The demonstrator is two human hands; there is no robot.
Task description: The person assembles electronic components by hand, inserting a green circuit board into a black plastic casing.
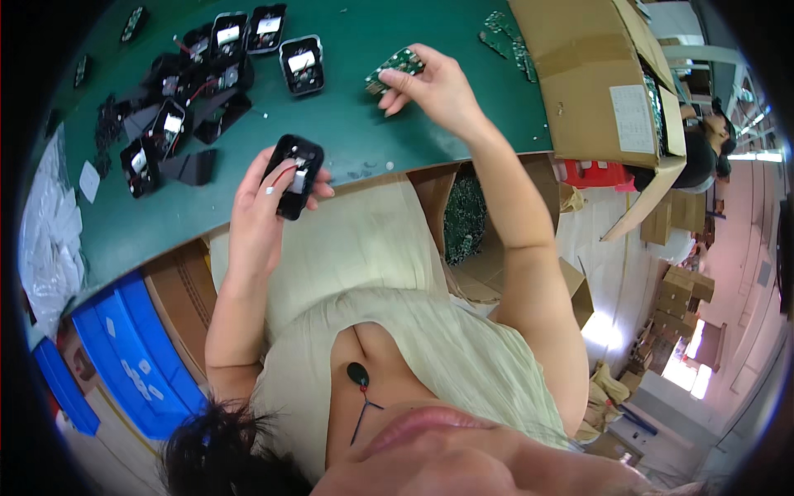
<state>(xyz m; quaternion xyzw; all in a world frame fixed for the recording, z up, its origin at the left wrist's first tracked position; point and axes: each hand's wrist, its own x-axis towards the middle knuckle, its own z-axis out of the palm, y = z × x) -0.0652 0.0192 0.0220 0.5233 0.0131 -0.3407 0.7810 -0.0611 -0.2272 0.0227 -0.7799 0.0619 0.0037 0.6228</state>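
A black housing (305,159) is gripped in the left hand (256,198), at the near edge of the green bench (356,145); its long axis is directed away from the body, the far end tipped slightly rightward. A green circuit board (399,63) is pinched between thumb and fingers of the right hand (440,89), over the bench. The board is positioned to the right of the housing and farther from the body, its longer side slanted, far end rightward. The two parts are held well apart; the left hand is nearer the body.
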